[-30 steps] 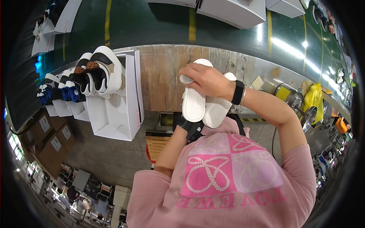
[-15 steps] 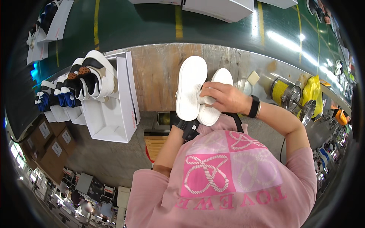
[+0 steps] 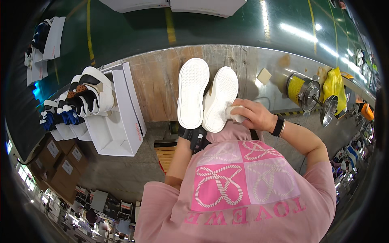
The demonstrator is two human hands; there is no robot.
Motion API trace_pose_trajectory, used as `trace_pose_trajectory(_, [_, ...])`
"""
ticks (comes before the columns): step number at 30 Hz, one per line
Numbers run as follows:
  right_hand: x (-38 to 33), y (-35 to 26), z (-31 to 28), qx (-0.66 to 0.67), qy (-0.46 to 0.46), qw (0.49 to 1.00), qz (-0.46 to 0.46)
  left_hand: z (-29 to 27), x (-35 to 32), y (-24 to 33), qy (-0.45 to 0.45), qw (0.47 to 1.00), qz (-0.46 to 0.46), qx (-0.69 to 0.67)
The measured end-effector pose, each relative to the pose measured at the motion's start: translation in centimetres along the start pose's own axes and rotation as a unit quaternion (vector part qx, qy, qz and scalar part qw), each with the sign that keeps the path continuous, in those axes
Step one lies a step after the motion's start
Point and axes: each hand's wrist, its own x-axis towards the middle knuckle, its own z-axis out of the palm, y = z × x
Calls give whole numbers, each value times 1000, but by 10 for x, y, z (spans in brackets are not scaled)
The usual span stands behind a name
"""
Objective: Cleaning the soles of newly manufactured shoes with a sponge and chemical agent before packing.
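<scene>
Two shoes, the left shoe (image 3: 193,93) and the right shoe (image 3: 221,99), are raised side by side with their white soles turned up to me. Behind them my left hand is hidden; only its wrist with a dark strap (image 3: 197,139) shows, right below the heels, and the shoes rest on that hand. My right hand (image 3: 255,115) is closed around a crumpled white wad (image 3: 236,114), like cloth or tissue. The wad is at the right edge of the right shoe's sole, near the heel.
To the left, an open white shoebox (image 3: 111,135) has black-and-white shoes (image 3: 91,95) at its far end. A pale square block (image 3: 264,76) lies on the bench, with a metal pump-top can (image 3: 304,92) and yellow bag (image 3: 334,89) farther right. A green conveyor (image 3: 219,30) runs beyond.
My right hand has drawn back from between the soles to the right shoe's outer edge, keeping the wad. The shoes have shifted left in view, and the right sole now faces me more fully.
</scene>
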Motion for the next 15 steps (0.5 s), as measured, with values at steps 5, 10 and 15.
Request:
trace_pose_trajectory(5, [37,-24,10,49,-12,998,-26,-29,1,-15,3,1000,-17,4])
trace_pose_trajectory(10, [69,-21,17,48,15,999,-21,-60,-5,-31,5,999,-38,11])
trace_pose_trajectory(15, [79,26,-2,40,88,989,115,-88,5,-32,7,999,-35,7])
